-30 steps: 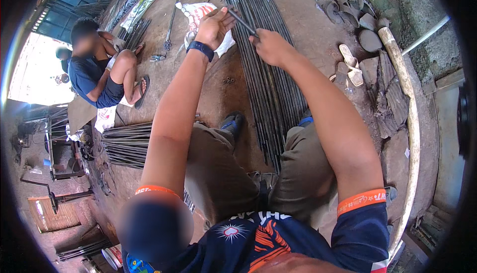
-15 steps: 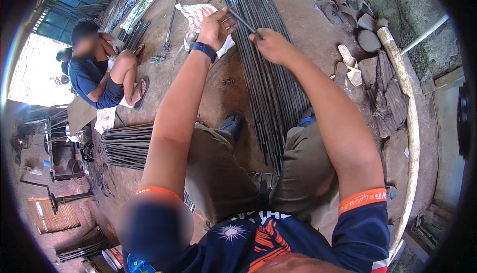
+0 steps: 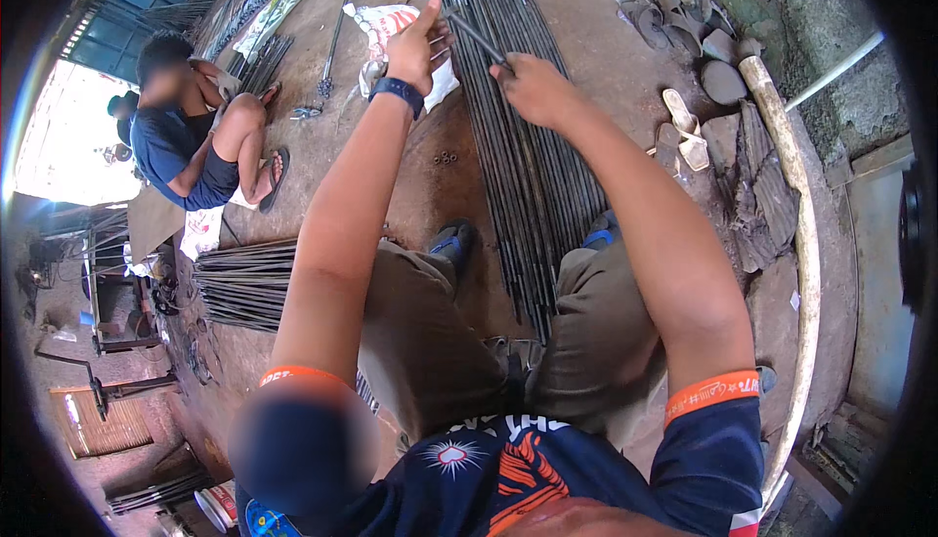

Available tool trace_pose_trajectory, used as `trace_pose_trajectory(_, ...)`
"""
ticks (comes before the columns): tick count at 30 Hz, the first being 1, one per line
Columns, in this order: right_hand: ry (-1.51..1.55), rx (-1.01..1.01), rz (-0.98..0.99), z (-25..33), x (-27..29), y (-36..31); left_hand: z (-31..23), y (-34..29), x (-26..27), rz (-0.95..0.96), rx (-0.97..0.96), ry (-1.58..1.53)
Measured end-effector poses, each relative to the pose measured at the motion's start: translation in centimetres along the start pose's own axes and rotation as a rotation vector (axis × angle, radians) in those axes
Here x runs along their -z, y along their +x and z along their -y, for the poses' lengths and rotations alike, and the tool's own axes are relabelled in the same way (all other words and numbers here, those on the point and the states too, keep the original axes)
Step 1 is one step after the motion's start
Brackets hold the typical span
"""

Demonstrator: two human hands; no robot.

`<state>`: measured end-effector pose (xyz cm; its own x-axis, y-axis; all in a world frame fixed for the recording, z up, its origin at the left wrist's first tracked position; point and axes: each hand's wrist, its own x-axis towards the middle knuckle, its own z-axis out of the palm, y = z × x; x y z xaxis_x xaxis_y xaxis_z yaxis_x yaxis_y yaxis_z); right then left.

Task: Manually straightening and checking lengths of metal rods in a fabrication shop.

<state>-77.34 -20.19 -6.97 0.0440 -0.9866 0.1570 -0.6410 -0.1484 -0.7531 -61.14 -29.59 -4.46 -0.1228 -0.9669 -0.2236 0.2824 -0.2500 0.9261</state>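
My right hand (image 3: 535, 90) is closed around a dark metal rod (image 3: 479, 39), which slants up and to the left over a long bundle of similar rods (image 3: 542, 180) on the ground. At the rod's upper end is my left hand (image 3: 418, 46), its thumb raised and fingers apart, not gripping; whether a fingertip touches the rod is unclear. The bundle runs away from between my feet, and its far ends look threaded. A red-and-white plastic sack (image 3: 376, 29) lies beside my left hand. Several small nuts (image 3: 446, 158) sit on the floor left of the bundle.
Another person (image 3: 191, 136) sits on the floor at the left. A second rod bundle (image 3: 244, 285) lies by my left knee. Pliers (image 3: 306, 112), a pale sandal (image 3: 688, 131) and a long pale pole (image 3: 806, 244) are on the ground around me.
My left hand has opened at the rod's end, its thumb lifting up and fingers spreading. My right hand keeps its hold on the rod in nearly the same place.
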Motion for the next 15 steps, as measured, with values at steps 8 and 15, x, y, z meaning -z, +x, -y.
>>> trace_pose_trajectory(8, -0.024, 0.027, 0.026, 0.0, -0.7, 0.2, -0.7, 0.2, -0.8, -0.065, -0.249, 0.325)
trace_pose_trajectory(15, 0.256, -0.23, 0.169, 1.5, 0.7, 0.3, -1.0, 0.4, 1.0, 0.459, -0.01, -0.158)
